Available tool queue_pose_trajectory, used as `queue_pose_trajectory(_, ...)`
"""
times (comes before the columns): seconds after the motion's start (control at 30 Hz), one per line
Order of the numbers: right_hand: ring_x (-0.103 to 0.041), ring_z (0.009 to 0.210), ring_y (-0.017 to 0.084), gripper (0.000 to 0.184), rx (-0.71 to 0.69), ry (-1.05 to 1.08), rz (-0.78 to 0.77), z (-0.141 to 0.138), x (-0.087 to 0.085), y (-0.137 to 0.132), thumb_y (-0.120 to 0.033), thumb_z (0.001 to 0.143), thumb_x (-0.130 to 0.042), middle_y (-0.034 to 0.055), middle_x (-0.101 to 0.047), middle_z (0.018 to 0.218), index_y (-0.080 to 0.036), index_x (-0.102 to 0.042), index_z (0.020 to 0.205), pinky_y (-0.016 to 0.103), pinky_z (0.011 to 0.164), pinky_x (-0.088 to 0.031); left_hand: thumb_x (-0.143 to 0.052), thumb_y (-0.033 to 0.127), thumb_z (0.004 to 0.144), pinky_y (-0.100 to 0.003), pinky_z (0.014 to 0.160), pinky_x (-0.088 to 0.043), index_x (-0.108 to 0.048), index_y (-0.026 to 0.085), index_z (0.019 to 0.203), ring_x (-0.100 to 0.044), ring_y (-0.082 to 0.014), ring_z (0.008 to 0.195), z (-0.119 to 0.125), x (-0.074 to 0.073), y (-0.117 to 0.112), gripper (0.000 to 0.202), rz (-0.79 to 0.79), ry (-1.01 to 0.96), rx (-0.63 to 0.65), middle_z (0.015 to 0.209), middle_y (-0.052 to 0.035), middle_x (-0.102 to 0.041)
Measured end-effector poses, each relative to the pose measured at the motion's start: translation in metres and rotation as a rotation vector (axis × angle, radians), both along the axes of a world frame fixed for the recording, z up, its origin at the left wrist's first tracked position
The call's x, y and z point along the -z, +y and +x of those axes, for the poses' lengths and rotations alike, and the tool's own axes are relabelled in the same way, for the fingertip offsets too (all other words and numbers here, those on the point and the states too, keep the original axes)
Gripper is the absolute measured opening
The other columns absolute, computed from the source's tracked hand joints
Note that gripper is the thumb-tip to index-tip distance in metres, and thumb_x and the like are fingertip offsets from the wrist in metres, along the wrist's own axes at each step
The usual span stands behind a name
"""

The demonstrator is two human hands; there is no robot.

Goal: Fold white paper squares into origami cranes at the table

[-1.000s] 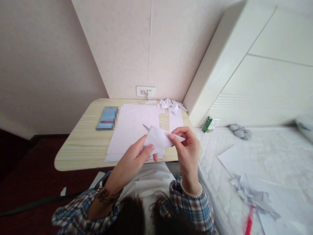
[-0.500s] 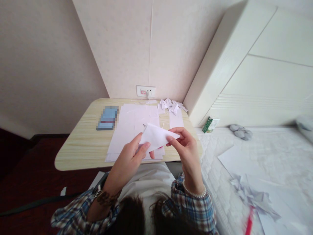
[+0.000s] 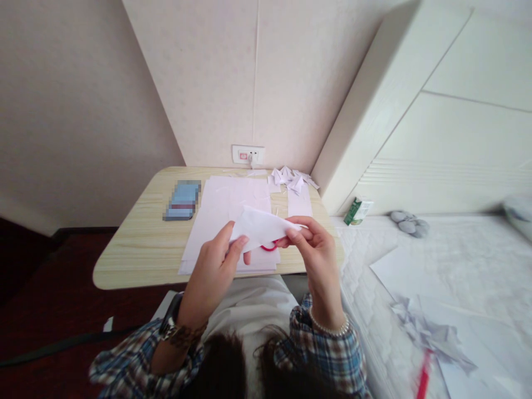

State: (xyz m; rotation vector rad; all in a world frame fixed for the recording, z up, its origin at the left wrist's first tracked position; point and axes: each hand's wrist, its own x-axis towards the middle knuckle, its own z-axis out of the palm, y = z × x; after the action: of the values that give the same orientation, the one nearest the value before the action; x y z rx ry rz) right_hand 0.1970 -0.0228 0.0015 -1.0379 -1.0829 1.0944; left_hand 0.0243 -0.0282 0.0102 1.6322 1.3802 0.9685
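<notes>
A folded piece of white paper (image 3: pixel 260 228) is held above the small table, narrowing to a point on its right. My left hand (image 3: pixel 220 256) pinches its left end, thumb on top and fingers underneath. At the pointed right end, my right hand (image 3: pixel 308 239) grips the paper between thumb and fingers. Below the folded paper a red loop (image 3: pixel 269 247) shows, perhaps a scissors handle; the rest of it is hidden. White sheets (image 3: pixel 208 221) lie stacked on the table under both hands.
The wooden table (image 3: pixel 124 249) holds a blurred-out phone (image 3: pixel 183 200) at left and small folded paper pieces (image 3: pixel 286 177) at back right. On the bed (image 3: pixel 361 277) lie crumpled paper (image 3: pixel 436 338), a red object (image 3: pixel 423 374), a green-white carton (image 3: pixel 357 211) and a grey item (image 3: pixel 409 224).
Both hands keep hold of the folded paper, which has shifted slightly left and tilted. More of the red loop now shows beneath it; the dark tip behind the paper is covered.
</notes>
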Motion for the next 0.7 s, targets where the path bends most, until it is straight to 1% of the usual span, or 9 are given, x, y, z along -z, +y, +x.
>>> queue_pose_trajectory(0.07, -0.070, 0.066, 0.016, 0.023, -0.063, 0.037, -0.025, -0.004, 0.001, 0.001, -0.031, 0.070, -0.077, -0.0001, -0.075, 0.070, -0.022, -0.068, 0.089, 0.027, 0.066, -0.054, -0.041, 0.037, 0.093, -0.027, 0.058, -0.037, -0.048, 0.020, 0.089, -0.049, -0.0137, 0.057, 0.000, 0.002, 0.000, 0.018, 0.002, -0.031, -0.010, 0.060, 0.0058, -0.051)
queue_pose_trajectory(0.13, -0.070, 0.070, 0.017, 0.024, -0.110, 0.034, -0.048, -0.009, 0.003, 0.001, -0.032, 0.065, -0.081, 0.0013, -0.076, 0.076, -0.021, -0.070, 0.083, 0.029, 0.068, -0.055, -0.041, 0.037, 0.093, -0.027, 0.061, -0.039, -0.048, 0.021, 0.087, -0.050, -0.0135, 0.058, 0.001, 0.005, 0.000, 0.018, 0.008, -0.064, 0.001, 0.061, 0.0055, -0.050)
queue_pose_trajectory(0.23, -0.068, 0.066, 0.017, 0.016, -0.097, -0.035, -0.063, -0.014, 0.005, 0.001, -0.033, 0.067, -0.079, 0.0025, -0.075, 0.069, -0.019, -0.071, 0.071, 0.030, 0.067, -0.054, -0.041, 0.037, 0.093, -0.027, 0.062, -0.040, -0.047, 0.021, 0.087, -0.049, -0.0130, 0.059, 0.001, 0.006, -0.001, 0.018, 0.012, -0.102, 0.018, 0.063, 0.0050, -0.052)
queue_pose_trajectory(0.37, -0.066, 0.059, 0.016, 0.020, -0.031, -0.101, -0.055, -0.015, 0.005, -0.001, -0.033, 0.070, -0.077, 0.0036, -0.072, 0.060, -0.018, -0.068, 0.060, 0.028, 0.061, -0.051, -0.045, 0.038, 0.092, -0.025, 0.056, -0.039, -0.048, 0.020, 0.087, -0.049, -0.0126, 0.056, 0.002, 0.001, -0.002, 0.019, -0.001, -0.099, 0.023, 0.060, 0.0060, -0.050)
queue_pose_trajectory(0.5, -0.064, 0.055, 0.015, 0.022, 0.006, -0.141, -0.045, -0.017, 0.002, -0.003, -0.034, 0.070, -0.076, 0.0037, -0.072, 0.058, -0.017, -0.067, 0.060, 0.027, 0.057, -0.049, -0.059, 0.040, 0.083, -0.023, 0.052, -0.039, -0.050, 0.020, 0.084, -0.051, -0.0126, 0.056, 0.004, -0.004, -0.002, 0.022, -0.024, -0.091, -0.006, 0.062, 0.0056, -0.053)
queue_pose_trajectory(0.63, -0.063, 0.054, 0.014, 0.022, 0.039, -0.178, -0.042, -0.019, -0.001, -0.004, -0.034, 0.073, -0.074, 0.0036, -0.071, 0.057, -0.017, -0.067, 0.061, 0.027, 0.056, -0.049, -0.058, 0.037, 0.085, -0.022, 0.053, -0.040, -0.051, 0.019, 0.084, -0.052, -0.0120, 0.055, 0.004, -0.005, -0.002, 0.020, -0.024, -0.093, -0.012, 0.060, 0.0064, -0.053)
queue_pose_trajectory(0.7, -0.064, 0.056, 0.015, 0.021, 0.010, -0.173, -0.041, -0.019, 0.000, -0.004, -0.035, 0.073, -0.073, 0.0036, -0.071, 0.058, -0.017, -0.067, 0.063, 0.028, 0.058, -0.050, -0.057, 0.037, 0.086, -0.022, 0.053, -0.040, -0.051, 0.019, 0.083, -0.052, -0.0115, 0.055, 0.003, -0.004, -0.002, 0.019, -0.017, -0.100, -0.011, 0.059, 0.0068, -0.052)
